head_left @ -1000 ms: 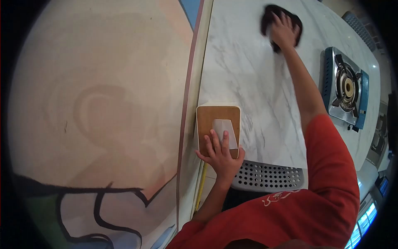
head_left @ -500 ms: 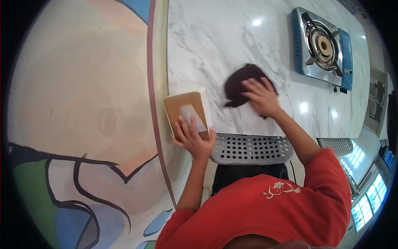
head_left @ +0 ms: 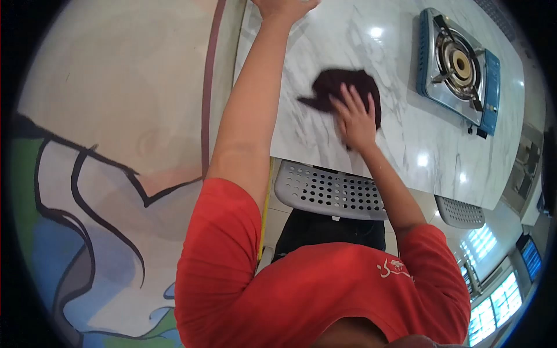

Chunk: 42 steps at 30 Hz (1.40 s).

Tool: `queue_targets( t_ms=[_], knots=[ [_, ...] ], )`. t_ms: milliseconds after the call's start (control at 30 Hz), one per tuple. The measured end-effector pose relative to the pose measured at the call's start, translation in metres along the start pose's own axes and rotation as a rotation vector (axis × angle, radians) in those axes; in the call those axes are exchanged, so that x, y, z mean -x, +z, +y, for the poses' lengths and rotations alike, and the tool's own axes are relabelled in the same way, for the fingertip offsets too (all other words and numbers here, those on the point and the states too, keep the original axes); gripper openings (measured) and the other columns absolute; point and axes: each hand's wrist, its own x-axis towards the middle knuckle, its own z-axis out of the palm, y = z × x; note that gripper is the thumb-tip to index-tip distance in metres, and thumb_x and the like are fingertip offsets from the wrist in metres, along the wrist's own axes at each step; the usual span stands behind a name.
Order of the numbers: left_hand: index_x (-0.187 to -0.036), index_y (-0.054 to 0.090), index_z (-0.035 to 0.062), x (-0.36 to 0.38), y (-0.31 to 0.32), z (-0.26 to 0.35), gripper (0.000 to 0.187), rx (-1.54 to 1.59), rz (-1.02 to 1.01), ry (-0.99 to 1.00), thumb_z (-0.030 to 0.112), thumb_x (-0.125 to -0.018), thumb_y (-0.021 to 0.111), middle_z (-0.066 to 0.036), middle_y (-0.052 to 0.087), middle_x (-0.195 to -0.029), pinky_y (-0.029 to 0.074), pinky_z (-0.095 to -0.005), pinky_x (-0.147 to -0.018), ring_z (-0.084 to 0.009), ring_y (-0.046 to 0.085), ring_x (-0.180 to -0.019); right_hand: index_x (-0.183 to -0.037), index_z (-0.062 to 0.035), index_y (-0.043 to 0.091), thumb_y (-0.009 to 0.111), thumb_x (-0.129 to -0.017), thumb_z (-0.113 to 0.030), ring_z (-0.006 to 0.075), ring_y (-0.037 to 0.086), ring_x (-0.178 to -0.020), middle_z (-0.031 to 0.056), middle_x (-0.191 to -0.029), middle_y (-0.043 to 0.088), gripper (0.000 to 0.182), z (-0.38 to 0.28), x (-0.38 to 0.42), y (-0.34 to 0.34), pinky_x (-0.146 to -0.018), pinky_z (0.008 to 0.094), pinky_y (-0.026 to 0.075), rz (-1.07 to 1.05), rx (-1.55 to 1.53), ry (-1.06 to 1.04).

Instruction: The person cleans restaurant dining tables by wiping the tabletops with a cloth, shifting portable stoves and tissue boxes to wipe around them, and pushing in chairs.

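A dark maroon cloth (head_left: 348,86) lies bunched on the white marbled table (head_left: 400,151). My right hand (head_left: 356,122) rests on the cloth's lower part, palm down with its fingers spread. Far forward at the top edge of the view is my left hand (head_left: 287,7), over the table's left side. Most of its fingers are cut off by the frame, and whatever it touches is out of sight.
A blue and silver gas stove (head_left: 458,69) stands at the table's right side. Grey perforated chairs (head_left: 331,191) are along the near edge. A painted wall (head_left: 139,104) borders the table on the left.
My left hand has left the wood-topped white box and reached far forward; the box is no longer in view. The cloth and my right hand appear slightly farther up and left.
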Motion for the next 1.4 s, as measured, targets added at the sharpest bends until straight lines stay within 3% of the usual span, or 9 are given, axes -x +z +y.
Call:
queue_targets(
  t_ms=[100, 167, 400, 600, 767, 933, 1100, 1267, 1400],
  knots=[
    [-0.145, 0.012, 0.0226, 0.036, -0.023, -0.013, 0.099, 0.102, 0.209, -0.015, 0.063, -0.071, 0.062, -0.010, 0.009, -0.151, 0.002, -0.0632, -0.105, -0.0338, 0.004, -0.138, -0.116, -0.0254, 0.058, 0.057, -0.079, -0.022, 0.0182, 0.034, -0.131, 0.0023, -0.140, 0.040, 0.037, 0.007, 0.073, -0.019, -0.109, 0.0472, 0.016, -0.128, -0.124, -0.162],
    [-0.132, 0.038, 0.0069, 0.108, -0.021, -0.036, 0.071, 0.353, 0.479, 0.058, 0.042, -0.076, 0.066, -0.017, 0.039, -0.135, 0.018, -0.0565, -0.102, -0.0362, 0.032, -0.125, -0.113, -0.0240, 0.061, 0.058, -0.078, -0.017, 0.0198, 0.035, -0.130, 0.0028, -0.139, 0.042, 0.036, 0.033, 0.099, -0.027, -0.109, 0.0472, 0.017, -0.177, -0.111, -0.133],
    [-0.129, 0.034, -0.0028, 0.431, 0.000, -0.026, 0.063, 0.506, -0.001, -0.464, 0.024, -0.079, 0.063, -0.024, 0.039, -0.130, 0.020, -0.0536, -0.102, -0.0393, 0.034, -0.123, -0.128, -0.0304, 0.049, 0.052, -0.082, -0.028, 0.0225, 0.030, -0.133, 0.0022, -0.144, 0.035, 0.046, -0.016, -0.042, 0.018, -0.106, 0.0530, 0.011, 0.167, 0.130, 0.287],
    [-0.131, 0.029, -0.0020, 0.466, 0.011, 0.006, 0.069, 0.611, -0.054, -0.523, 0.028, -0.078, 0.062, -0.028, 0.026, -0.137, 0.010, -0.0594, -0.104, -0.0428, 0.021, -0.130, -0.123, -0.0213, 0.053, 0.047, -0.085, -0.033, 0.0233, 0.032, -0.132, 0.0055, -0.140, 0.040, 0.040, -0.149, -0.182, 0.073, -0.105, 0.0591, 0.014, 0.200, -0.030, 0.056],
    [-0.131, 0.030, -0.0024, 0.478, 0.021, 0.001, 0.069, 0.531, -0.140, -0.446, 0.028, -0.078, 0.062, -0.029, 0.026, -0.137, 0.012, -0.0572, -0.104, -0.0431, 0.023, -0.129, -0.105, -0.0115, 0.061, 0.052, -0.079, -0.025, 0.0275, 0.038, -0.126, 0.0094, -0.131, 0.047, 0.031, -0.176, -0.076, 0.085, -0.105, 0.0581, 0.020, 0.216, -0.071, -0.320],
    [-0.132, 0.029, -0.0023, 0.472, 0.024, 0.004, 0.067, 0.477, -0.020, -0.451, 0.023, -0.077, 0.059, -0.028, 0.029, -0.135, 0.024, -0.0477, -0.100, -0.0420, 0.031, -0.121, -0.108, -0.0184, 0.060, 0.055, -0.079, -0.023, 0.0205, 0.038, -0.128, 0.0045, -0.136, 0.045, 0.030, -0.089, 0.006, 0.047, -0.110, 0.0482, 0.018, 0.041, -0.347, -0.484],
    [-0.134, 0.024, 0.0005, 0.467, 0.020, 0.013, 0.067, 0.431, -0.046, -0.434, 0.017, -0.078, 0.056, -0.025, 0.031, -0.134, 0.028, -0.0452, -0.100, -0.0384, 0.037, -0.117, -0.105, -0.0208, 0.062, 0.058, -0.075, -0.017, 0.0196, 0.040, -0.126, 0.0011, -0.133, 0.048, 0.030, 0.069, 0.083, -0.024, -0.108, 0.0458, 0.022, 0.185, -0.178, 0.073],
    [-0.138, 0.013, 0.0094, 0.449, 0.036, 0.040, 0.070, 1.020, 0.318, -1.096, 0.013, -0.081, 0.052, -0.019, 0.036, -0.127, 0.038, -0.0400, -0.096, -0.0283, 0.043, -0.113, -0.116, -0.0224, 0.056, 0.052, -0.082, -0.018, 0.0231, 0.037, -0.128, 0.0029, -0.138, 0.042, 0.034, 0.253, 0.206, -0.075, -0.106, 0.0485, 0.022, 0.322, 0.186, 0.609],
    [-0.136, 0.018, 0.0087, 0.430, 0.049, 0.053, 0.065, 0.968, 0.545, -1.219, 0.012, -0.080, 0.053, -0.019, 0.040, -0.124, 0.046, -0.0409, -0.087, -0.0286, 0.050, -0.105, -0.127, -0.0261, 0.048, 0.043, -0.090, -0.029, 0.0249, 0.034, -0.130, 0.0033, -0.142, 0.036, 0.038, 0.397, 0.282, -0.102, -0.105, 0.0535, 0.021, 0.422, 0.329, 0.883]
  ],
)
